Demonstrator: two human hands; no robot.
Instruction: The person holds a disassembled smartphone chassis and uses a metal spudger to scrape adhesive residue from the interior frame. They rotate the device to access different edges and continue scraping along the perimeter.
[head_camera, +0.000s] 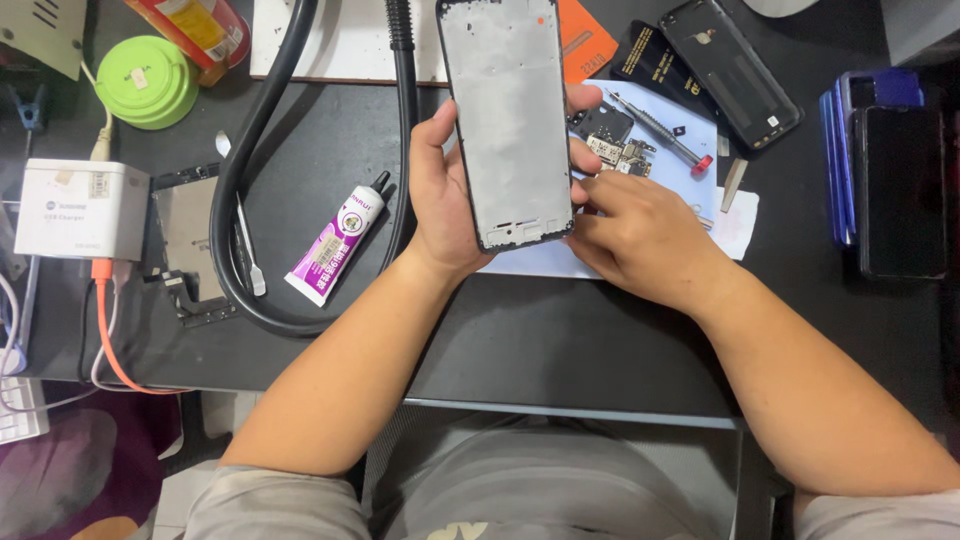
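Observation:
My left hand (440, 190) holds a bare phone frame (508, 110), a grey metal plate with a black rim, upright above the dark desk. The fingers wrap behind it and the thumb lies along its left edge. My right hand (640, 235) rests just right of the frame's lower corner, its fingertips touching the frame's bottom right edge. Under both hands lies a pale blue sheet (680, 125) with a small circuit board (622, 152) and a red-tipped screwdriver (660, 130) on it.
A purple-labelled glue tube (335, 245) lies left of my left hand, inside a loop of black hose (235, 190). A white charger box (80, 208), a green round tin (148, 80), a black phone back cover (735, 70) and stacked phones (890, 170) surround the work area.

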